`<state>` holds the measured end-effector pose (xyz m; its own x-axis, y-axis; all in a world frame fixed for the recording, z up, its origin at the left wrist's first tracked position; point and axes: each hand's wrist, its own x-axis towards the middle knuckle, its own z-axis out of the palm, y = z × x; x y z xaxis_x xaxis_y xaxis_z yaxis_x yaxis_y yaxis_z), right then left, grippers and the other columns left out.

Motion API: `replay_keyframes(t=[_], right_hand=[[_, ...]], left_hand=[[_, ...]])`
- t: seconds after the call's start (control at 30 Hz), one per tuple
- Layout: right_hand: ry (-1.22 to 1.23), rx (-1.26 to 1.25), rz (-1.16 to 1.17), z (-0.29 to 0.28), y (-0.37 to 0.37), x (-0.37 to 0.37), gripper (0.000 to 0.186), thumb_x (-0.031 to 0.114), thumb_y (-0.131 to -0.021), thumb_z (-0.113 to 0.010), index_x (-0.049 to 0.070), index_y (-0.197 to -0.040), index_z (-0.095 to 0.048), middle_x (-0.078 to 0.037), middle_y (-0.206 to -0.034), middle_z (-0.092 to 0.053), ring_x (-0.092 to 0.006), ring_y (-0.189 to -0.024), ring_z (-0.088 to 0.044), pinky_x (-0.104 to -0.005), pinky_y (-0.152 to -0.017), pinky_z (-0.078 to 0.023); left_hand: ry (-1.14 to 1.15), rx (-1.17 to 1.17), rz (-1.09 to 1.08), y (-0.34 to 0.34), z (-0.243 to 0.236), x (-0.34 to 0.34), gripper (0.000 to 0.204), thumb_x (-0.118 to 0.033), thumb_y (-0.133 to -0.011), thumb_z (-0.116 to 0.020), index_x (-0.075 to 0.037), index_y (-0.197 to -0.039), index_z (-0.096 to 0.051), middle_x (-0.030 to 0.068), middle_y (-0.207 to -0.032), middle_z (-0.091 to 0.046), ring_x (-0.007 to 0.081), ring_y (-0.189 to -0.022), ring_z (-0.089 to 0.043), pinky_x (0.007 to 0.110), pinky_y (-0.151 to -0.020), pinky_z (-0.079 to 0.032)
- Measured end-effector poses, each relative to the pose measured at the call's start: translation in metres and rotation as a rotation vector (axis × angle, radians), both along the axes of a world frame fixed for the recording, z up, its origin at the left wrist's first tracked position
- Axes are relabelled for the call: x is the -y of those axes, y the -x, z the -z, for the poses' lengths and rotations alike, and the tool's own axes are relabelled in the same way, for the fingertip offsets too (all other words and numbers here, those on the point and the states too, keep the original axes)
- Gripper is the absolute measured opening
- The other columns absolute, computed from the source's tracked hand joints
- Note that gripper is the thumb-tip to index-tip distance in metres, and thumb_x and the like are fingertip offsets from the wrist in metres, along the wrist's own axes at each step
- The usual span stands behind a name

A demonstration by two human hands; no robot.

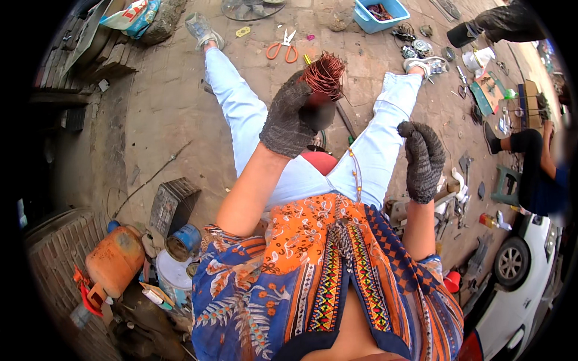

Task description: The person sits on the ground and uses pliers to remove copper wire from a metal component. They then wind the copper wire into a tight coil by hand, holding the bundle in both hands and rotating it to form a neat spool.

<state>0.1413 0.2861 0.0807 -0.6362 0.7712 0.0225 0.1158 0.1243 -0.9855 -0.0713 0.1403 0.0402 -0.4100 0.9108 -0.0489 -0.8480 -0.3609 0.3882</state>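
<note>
In a dark knitted glove, my left hand (289, 117) is raised between my spread legs and closed round a tangled bundle of reddish copper wire (325, 75). The loops stick out above its fingers. A dark round patch just under the bundle is too blurred to make out. My right hand (423, 161), gloved alike, is held off to the right above my thigh, apart from the wire. Its fingers are curled and pressed together; whatever may be in them is hidden. Beyond the wire, orange-handled scissors (283, 48) lie on the ground.
A light blue basin (380, 17) with reddish-brown pieces stands at the far right. Metal parts are scattered beside my right foot. Another person (539, 162) sits at the right edge above a white car (524, 289). An orange gas cylinder (114, 260) and a blue can (183, 242) are at the left.
</note>
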Motion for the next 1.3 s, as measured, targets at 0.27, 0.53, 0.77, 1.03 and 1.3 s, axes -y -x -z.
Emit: replay_keyframes(t=[0.27,0.53,0.77,1.03,1.3], right_hand=[[0.125,0.238,-0.246,0.021,-0.027,0.037,0.017,0.008,-0.090,-0.061,0.002,-0.104,-0.069,0.002,-0.079,-0.066,-0.0025,-0.058,-0.045,-0.0193,-0.052,-0.039],[0.087,0.315,-0.501,0.033,-0.019,0.054,0.019,0.007,-0.092,-0.057,0.000,-0.106,-0.067,-0.010,-0.097,-0.071,-0.0143,-0.089,-0.065,-0.0283,-0.080,-0.051],[-0.212,0.263,-0.952,0.042,-0.017,0.074,0.023,0.018,-0.090,-0.058,0.009,-0.110,-0.067,-0.008,-0.096,-0.068,-0.0257,-0.088,-0.065,-0.0358,-0.080,-0.051],[0.124,-0.037,-0.619,0.029,0.017,0.020,0.089,0.029,-0.074,-0.079,0.002,-0.143,-0.030,-0.015,-0.144,-0.039,-0.0275,-0.135,-0.034,-0.0392,-0.113,-0.024],[0.232,-0.031,-0.403,-0.009,0.063,0.033,0.039,0.012,-0.090,-0.061,-0.002,-0.125,-0.050,-0.014,-0.118,-0.059,-0.0204,-0.111,-0.057,-0.0332,-0.095,-0.046]], left_hand=[[-0.046,0.099,-0.167,0.023,-0.001,0.005,0.049,-0.030,-0.087,-0.064,0.000,-0.123,-0.050,0.0149,-0.106,-0.059,0.0158,-0.073,-0.054,0.025,-0.055,-0.045],[-0.026,0.077,-0.218,0.015,-0.012,0.004,0.049,-0.027,-0.085,-0.070,-0.003,-0.124,-0.050,0.0105,-0.103,-0.062,0.0158,-0.079,-0.058,0.025,-0.060,-0.049],[0.352,-0.569,-0.555,0.003,-0.018,-0.006,0.048,-0.008,-0.076,-0.076,-0.002,-0.118,-0.053,0.0061,-0.105,-0.061,0.0165,-0.095,-0.061,0.029,-0.080,-0.053],[0.409,-1.423,-0.718,0.004,-0.029,0.006,0.062,-0.007,-0.067,-0.082,-0.005,-0.122,-0.053,0.0113,-0.120,-0.055,0.0228,-0.108,-0.057,0.033,-0.091,-0.049],[0.397,-1.844,-0.849,0.000,-0.032,0.005,0.061,-0.009,-0.065,-0.082,-0.006,-0.120,-0.056,0.0137,-0.112,-0.060,0.0322,-0.104,-0.058,0.041,-0.087,-0.050]])
